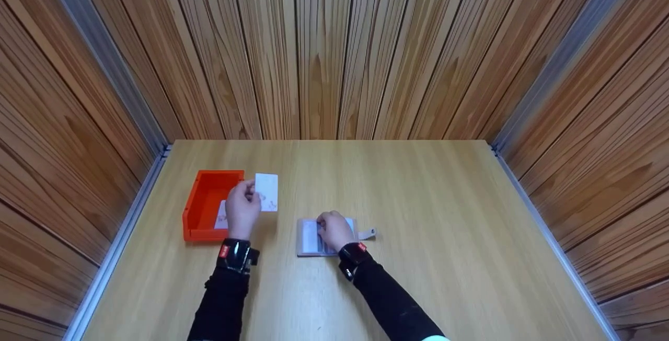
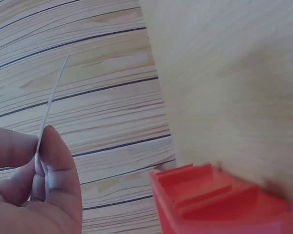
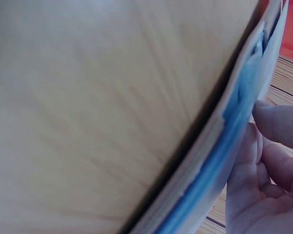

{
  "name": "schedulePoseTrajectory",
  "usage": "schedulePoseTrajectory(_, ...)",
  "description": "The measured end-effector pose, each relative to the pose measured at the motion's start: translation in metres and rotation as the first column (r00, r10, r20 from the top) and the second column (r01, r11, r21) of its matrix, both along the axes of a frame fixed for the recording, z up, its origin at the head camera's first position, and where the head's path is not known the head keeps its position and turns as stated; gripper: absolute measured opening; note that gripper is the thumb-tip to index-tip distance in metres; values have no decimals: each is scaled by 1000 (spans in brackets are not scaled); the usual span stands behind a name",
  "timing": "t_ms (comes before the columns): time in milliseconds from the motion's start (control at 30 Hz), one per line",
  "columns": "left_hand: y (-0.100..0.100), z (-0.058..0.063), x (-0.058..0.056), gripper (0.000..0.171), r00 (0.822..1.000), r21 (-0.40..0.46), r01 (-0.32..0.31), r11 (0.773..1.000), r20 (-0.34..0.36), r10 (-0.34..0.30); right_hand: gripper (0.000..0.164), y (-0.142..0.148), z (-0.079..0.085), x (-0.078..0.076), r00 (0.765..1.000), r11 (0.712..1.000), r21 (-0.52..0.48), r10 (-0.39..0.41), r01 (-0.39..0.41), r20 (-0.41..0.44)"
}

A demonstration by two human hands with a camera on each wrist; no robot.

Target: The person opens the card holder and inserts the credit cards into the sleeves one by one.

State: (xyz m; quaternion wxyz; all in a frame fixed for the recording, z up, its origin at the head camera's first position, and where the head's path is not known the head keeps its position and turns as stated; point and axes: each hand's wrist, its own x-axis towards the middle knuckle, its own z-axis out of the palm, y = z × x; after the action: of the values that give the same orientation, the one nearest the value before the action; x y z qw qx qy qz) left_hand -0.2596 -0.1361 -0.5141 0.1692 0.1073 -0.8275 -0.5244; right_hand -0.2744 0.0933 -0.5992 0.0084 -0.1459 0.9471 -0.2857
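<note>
My left hand (image 1: 243,211) pinches a white card (image 1: 267,193) with small faint printing, held up beside the orange-red bin. From the left wrist view the card (image 2: 52,100) is seen edge-on between thumb and fingertips. On the table a small card holder (image 1: 307,241) lies spread with clear sleeves. My right hand (image 1: 334,230) is over its middle, and thumb and finger pinch a sleeve page there. In the right wrist view the holder's layered pages (image 3: 210,156) show bluish edges. The right hand hides part of the holder in the head view.
The orange-red bin (image 1: 206,235) stands at the left of the table, with another white card (image 1: 221,218) inside, partly behind my left hand. A strap with a snap (image 1: 368,234) sticks out from the holder's right side. Wood-panelled walls (image 1: 324,69) enclose the table.
</note>
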Motion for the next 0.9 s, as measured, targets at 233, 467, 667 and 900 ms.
schedulePoseTrajectory(233,9,-11,3,33,999,15,16,1000,45,-17,18,0,1,1,1000,1000,-9,-1,1,0)
schedulePoseTrajectory(467,17,-16,5,37,989,90,35,995,143,-47,18,-1,2,1,999,1000,-23,-13,14,39)
schedulePoseTrajectory(667,23,-17,8,38,989,136,46,990,136,-65,19,0,1,1,999,999,-44,-13,14,29)
schedulePoseTrajectory(900,29,-19,13,35,993,128,44,991,107,-57,14,6,-2,-1,1000,991,-131,8,-6,12)
